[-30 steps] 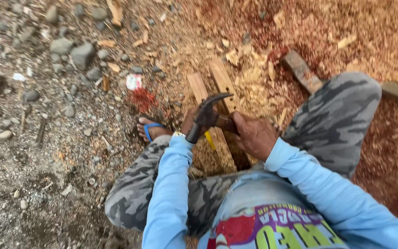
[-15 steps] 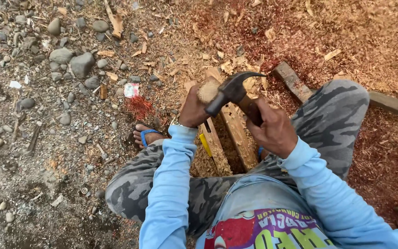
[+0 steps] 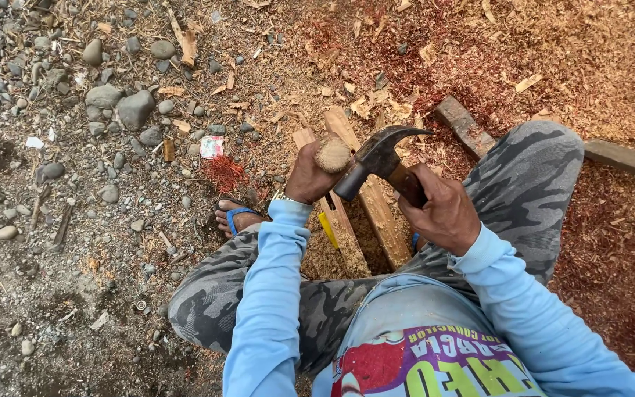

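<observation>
- the left hand [image 3: 309, 175] is clamped around a short round wooden peg [image 3: 332, 155], its pale sawn end turned up toward the camera, held above the planks.
- the right hand [image 3: 439, 209] has its grip closed tight on the brown handle of a claw hammer [image 3: 376, 158]; the dark steel head sits just beside the peg, the striking face close against the left hand's fingers, the claw curving off to the right.
- both hands hover between the person's knees, over two narrow wooden planks [image 3: 361, 198] that lie side by side on the ground and run away from the body.
- a yellow pencil-like stick [image 3: 328, 229] lies beside the planks, under the left wrist.
- the person squats in grey camouflage trousers [image 3: 523, 184] and light blue sleeves; a foot in a blue sandal [image 3: 238, 217] shows on the left.
- reddish wood shavings [image 3: 553, 59] cover the ground to the right, grey stones [image 3: 123, 106] and gravel to the left.
- a dark timber offcut [image 3: 464, 123] lies near the right knee.
</observation>
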